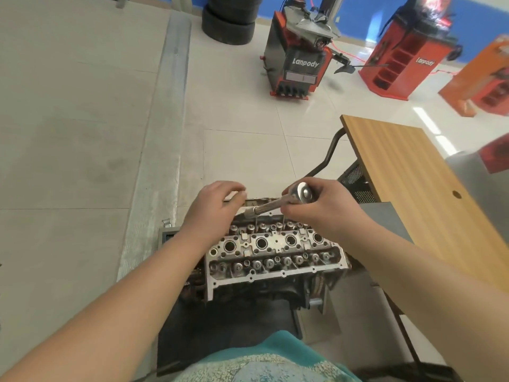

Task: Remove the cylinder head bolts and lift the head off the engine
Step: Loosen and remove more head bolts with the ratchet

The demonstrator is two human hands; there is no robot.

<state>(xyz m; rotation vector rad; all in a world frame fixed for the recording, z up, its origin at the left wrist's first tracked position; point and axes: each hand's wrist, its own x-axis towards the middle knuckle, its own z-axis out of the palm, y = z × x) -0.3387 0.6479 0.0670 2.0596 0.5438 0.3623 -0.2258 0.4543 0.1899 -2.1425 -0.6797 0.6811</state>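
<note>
Right then, I looked down on the cylinder head (271, 255), still seated on the engine (264, 292) between my two forearms, valve springs and plug wells facing up. My right hand (322, 208) had its grip closed around the ratchet (286, 201) near its round head, the handle slanting down to the left over the head's far edge. My left hand (214, 208) hovered at the handle's end, fingers loosely curled; I couldn't tell whether they touched it. A wooden desk (407, 172) stood to my right, with red tyre machines (300, 64) beyond.
</note>
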